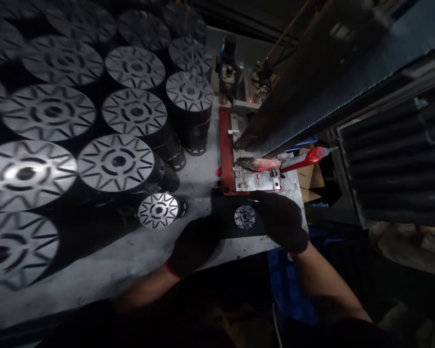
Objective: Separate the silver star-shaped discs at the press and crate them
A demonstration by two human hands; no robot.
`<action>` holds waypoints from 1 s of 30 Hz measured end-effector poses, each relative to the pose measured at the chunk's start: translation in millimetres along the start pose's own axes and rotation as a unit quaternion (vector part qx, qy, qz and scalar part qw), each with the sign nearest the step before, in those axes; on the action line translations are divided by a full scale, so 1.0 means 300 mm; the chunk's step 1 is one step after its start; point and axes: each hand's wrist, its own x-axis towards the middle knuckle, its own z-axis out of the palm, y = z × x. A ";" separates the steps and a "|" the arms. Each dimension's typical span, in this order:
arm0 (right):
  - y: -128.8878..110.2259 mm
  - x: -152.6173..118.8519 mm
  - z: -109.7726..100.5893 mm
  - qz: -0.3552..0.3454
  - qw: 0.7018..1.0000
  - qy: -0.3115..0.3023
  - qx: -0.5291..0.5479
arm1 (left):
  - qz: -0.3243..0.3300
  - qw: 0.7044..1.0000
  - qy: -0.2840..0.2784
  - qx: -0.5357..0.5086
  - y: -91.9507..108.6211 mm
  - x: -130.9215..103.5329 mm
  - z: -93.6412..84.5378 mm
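My right hand, in a dark glove, is beside a small round slotted metal disc on a black mat. A thin bright sliver shows at its fingertips, which look closed; the item is too small to name. Left of the disc, my left hand, also dark-gloved, rests low over the mat's edge; its fingers are lost in shadow. Farther left, a short stack of slotted discs lies nearest to that hand. Behind the mat is a red-based metal fixture, with a red tube with a pointed nozzle lying across it.
Tall stacks of slotted metal discs fill the left of the grey table. A large dark metal column slants over the fixture. Cardboard and a ribbed dark panel are at the right, beyond the table edge.
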 end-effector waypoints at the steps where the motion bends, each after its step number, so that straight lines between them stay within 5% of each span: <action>1: -0.005 -0.012 0.006 -0.021 1.000 0.011 -0.011 | 0.016 1.000 0.006 0.009 -0.005 -0.003 0.006; 5: -0.021 -0.131 0.076 -0.045 0.996 0.076 -0.001 | 0.077 0.995 0.043 0.049 -0.029 0.002 0.000; 10: -0.027 -0.311 0.163 -0.009 0.994 0.093 0.052 | 0.072 0.990 0.110 0.051 -0.042 0.013 -0.025; 16: -0.027 -0.406 0.157 0.097 0.970 0.121 0.187 | 0.036 0.965 0.255 -0.042 0.116 0.001 -0.077; 21: 0.018 -0.184 0.084 0.010 0.989 0.127 0.079 | 0.066 0.965 0.253 0.005 0.191 0.041 -0.106; 26: 0.034 0.137 0.023 -0.031 0.991 0.092 -0.088 | 0.055 0.975 0.208 0.053 0.101 0.087 -0.103; 30: 0.017 0.242 0.043 -0.068 0.988 0.069 -0.119 | 0.065 0.982 0.167 0.054 0.059 0.100 -0.100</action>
